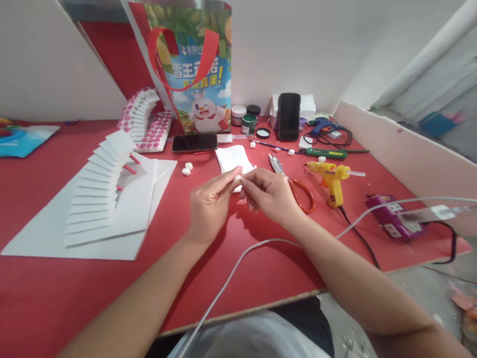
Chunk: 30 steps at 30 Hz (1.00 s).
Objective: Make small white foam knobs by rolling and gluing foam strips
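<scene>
My left hand (213, 198) and my right hand (269, 193) meet over the middle of the red table. Both pinch a small white rolled piece (237, 178) between thumbs and fingertips; most of it is hidden. Just behind them lies a stack of white paper sheets (231, 155). Two similar small white rolled pieces (187, 169) rest left of my left hand. Scissors (298, 189) with orange handles lie partly behind my right hand, blades apart. Further left, a curved stepped model of folded white card (93, 191) with red sticks stands on white boards (154, 199).
A yellow glue gun (331, 178), a green-handled tool (326, 153) and a purple box (395, 216) are on the right. Behind are a phone (194, 142), an upright phone (288, 117), paint jars (248, 123) and a gift bag (201, 69). A white cable (257, 244) crosses the front.
</scene>
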Motion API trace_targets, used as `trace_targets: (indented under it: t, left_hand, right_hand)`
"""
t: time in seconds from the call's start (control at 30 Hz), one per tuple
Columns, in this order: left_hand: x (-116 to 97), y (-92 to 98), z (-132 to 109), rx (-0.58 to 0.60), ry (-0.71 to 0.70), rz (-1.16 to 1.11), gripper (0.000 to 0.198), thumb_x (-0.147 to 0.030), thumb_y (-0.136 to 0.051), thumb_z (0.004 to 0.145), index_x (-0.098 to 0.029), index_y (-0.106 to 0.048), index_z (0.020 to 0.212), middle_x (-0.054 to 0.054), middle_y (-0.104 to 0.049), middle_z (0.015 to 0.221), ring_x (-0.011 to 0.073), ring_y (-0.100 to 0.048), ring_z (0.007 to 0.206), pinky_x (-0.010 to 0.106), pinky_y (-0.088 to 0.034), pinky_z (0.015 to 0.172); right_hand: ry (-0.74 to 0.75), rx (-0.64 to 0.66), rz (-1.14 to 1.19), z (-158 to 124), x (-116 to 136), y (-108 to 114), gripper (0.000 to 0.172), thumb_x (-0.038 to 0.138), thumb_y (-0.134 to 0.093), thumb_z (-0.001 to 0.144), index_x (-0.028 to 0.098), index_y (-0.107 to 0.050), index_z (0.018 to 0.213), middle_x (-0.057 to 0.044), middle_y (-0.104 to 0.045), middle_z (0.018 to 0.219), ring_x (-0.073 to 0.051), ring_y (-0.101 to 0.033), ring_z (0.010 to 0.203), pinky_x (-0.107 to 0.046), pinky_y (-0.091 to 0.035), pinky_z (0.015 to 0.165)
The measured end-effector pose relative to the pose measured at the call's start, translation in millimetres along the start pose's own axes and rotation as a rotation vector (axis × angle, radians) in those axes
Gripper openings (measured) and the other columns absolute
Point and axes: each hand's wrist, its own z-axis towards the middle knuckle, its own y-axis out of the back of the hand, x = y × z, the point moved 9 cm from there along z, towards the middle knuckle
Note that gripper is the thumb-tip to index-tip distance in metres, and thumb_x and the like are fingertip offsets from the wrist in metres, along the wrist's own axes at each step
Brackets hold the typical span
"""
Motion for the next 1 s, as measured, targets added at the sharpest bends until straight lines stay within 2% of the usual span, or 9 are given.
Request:
trace_targets:
  t: [0.1,0.2,0.4,0.53,0.7,0.9,1.0]
  left_hand:
    - [3.6,2.1,-0.3,-0.01,0.069,-0.036,0.028,-0.015,-0.071,0.086,-0.026,-0.077,0.11,-0.001,-0.078,0.109,0.0177,-0.076,0.091,0.028,-0.063,0.085]
    - [3.9,4.2,-1.5,-0.028,0.086,-0.023,0.026,-0.016,-0.072,0.085,-0.026,-0.077,0.109,-0.002,-0.078,0.107,0.0188,-0.076,0.092,0.029,-0.063,0.087]
    - [2.0,0.4,-4.5,-0.029,0.021,0.057,0.026,-0.016,-0.069,0.086,-0.023,-0.077,0.11,0.002,-0.077,0.11,0.0214,-0.076,0.098,0.033,-0.062,0.091]
    - [0.0,-2.4,-7.0,-0.027,-0.023,0.122,0.029,-0.019,-0.066,0.089,-0.024,-0.075,0.116,0.004,-0.077,0.112,0.0219,-0.075,0.097,0.034,-0.061,0.091]
    - [2.7,-7.0,-4.9,0.082,0.029,0.021,0.035,-0.026,-0.064,0.092,-0.023,-0.069,0.127,0.006,-0.074,0.122,0.0225,-0.072,0.107,0.036,-0.058,0.096]
    - [2.5,-9.4,5.8,0.226,0.047,-0.084,0.024,-0.027,-0.059,0.095,-0.02,-0.075,0.111,0.007,-0.075,0.115,0.0201,-0.07,0.105,0.031,-0.057,0.092]
    - [2.0,-10.2,7.8,0.252,0.06,-0.058,0.021,-0.025,-0.058,0.095,-0.02,-0.075,0.107,0.008,-0.075,0.11,0.0196,-0.069,0.102,0.031,-0.055,0.092]
  right_hand:
    - [-0.002,0.043,0.057,-0.1,2.6,-1.0,0.025,0.038,-0.057,0.095,0.017,-0.061,0.081,0.0,-0.069,0.069,-0.009,-0.059,0.044,-0.021,-0.044,0.044]
    - [0.035,0.069,-0.038,-1.4,9.8,-1.6,0.022,0.033,-0.054,0.097,0.018,-0.063,0.085,0.002,-0.067,0.068,-0.008,-0.059,0.047,-0.021,-0.045,0.05]
    - [0.164,-0.1,-0.41,-5.2,20.4,0.2,0.022,0.03,-0.056,0.093,0.019,-0.055,0.074,0.003,-0.054,0.06,-0.009,-0.045,0.053,-0.024,-0.037,0.057]
    - [0.144,-0.111,-0.42,-5.5,16.1,-2.8,0.019,0.031,-0.055,0.092,0.019,-0.054,0.077,0.003,-0.053,0.061,-0.01,-0.044,0.054,-0.024,-0.034,0.058]
    - [0.103,-0.084,-0.405,-2.5,16.6,4.6,0.02,0.033,-0.055,0.094,0.019,-0.056,0.079,0.002,-0.056,0.062,-0.011,-0.048,0.058,-0.024,-0.035,0.061]
    - [0.125,0.061,-0.402,0.2,13.7,3.3,0.012,0.025,-0.054,0.092,0.019,-0.056,0.082,0.003,-0.057,0.061,-0.01,-0.046,0.056,-0.024,-0.034,0.059]
    - [0.122,0.089,-0.37,-0.2,12.3,1.9,0.014,0.027,-0.054,0.093,0.018,-0.059,0.084,0.002,-0.06,0.064,-0.009,-0.048,0.054,-0.024,-0.036,0.058]
